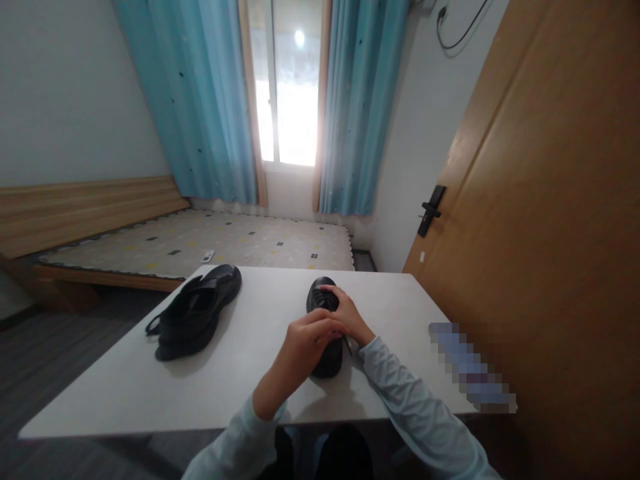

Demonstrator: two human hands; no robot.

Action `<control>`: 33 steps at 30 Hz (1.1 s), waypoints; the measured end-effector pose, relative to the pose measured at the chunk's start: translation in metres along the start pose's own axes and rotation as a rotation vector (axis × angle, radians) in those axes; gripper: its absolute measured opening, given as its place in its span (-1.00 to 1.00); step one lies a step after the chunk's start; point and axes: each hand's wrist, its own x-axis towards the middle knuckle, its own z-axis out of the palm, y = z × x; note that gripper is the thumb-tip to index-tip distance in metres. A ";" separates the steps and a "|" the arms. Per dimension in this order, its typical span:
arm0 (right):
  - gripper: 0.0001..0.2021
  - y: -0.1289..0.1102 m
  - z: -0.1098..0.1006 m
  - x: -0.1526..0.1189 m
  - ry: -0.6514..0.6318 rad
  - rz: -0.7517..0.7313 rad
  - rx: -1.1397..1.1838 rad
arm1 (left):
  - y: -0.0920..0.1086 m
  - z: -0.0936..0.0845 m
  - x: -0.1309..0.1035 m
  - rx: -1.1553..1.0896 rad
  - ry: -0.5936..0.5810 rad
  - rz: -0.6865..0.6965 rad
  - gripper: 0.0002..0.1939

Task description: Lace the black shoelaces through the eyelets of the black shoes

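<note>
A black lace-up shoe (327, 363) stands on the white table (253, 380) in front of me, its toe pointing away. Both my hands meet over its lacing. My left hand (300, 343) reaches across the shoe's opening, fingers pinched together beside a black shoelace (349, 346) whose end hangs down on the right. My right hand (349, 315) curls over the laced front from the right, thumb and fingers closed at the laces. The fingertips partly cover each other. The other black shoe (197, 313) lies to the left, with a loop sticking out at its heel.
A blurred-out flat item (473, 370) lies at the table's right edge. Beyond the table is a bed with a patterned mattress (265, 243), bearing a small white object (208, 256). A wooden door (540, 200) stands close on the right. Blue curtains (210, 100) flank the window.
</note>
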 end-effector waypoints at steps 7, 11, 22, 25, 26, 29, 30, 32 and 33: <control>-0.43 -0.005 -0.001 -0.002 0.008 0.012 0.007 | 0.011 0.001 -0.017 0.129 0.079 0.104 -0.78; -0.42 -0.004 0.000 -0.002 0.002 0.017 0.015 | 0.021 -0.007 -0.016 0.171 0.113 0.128 -0.77; -0.43 0.004 0.002 -0.002 -0.009 0.004 0.026 | 0.039 -0.013 -0.014 0.225 0.131 0.183 -0.75; -0.43 0.007 0.002 -0.002 -0.005 -0.002 0.009 | 0.041 -0.011 -0.015 0.230 0.117 0.186 -0.74; -0.43 0.007 0.002 -0.002 -0.005 0.000 0.004 | 0.041 -0.011 -0.015 0.233 0.113 0.192 -0.75; -0.43 0.007 0.002 -0.002 -0.004 0.007 -0.007 | 0.042 -0.009 -0.015 0.239 0.092 0.198 -0.76; -0.43 0.007 0.002 -0.002 -0.003 0.006 -0.010 | 0.042 -0.009 -0.015 0.236 0.087 0.196 -0.77; -0.44 0.008 0.002 -0.002 0.003 -0.005 -0.014 | 0.042 -0.010 -0.011 0.218 0.085 0.187 -0.77; -0.45 0.008 0.002 -0.002 0.008 -0.013 -0.016 | 0.042 -0.012 -0.008 0.208 0.091 0.182 -0.77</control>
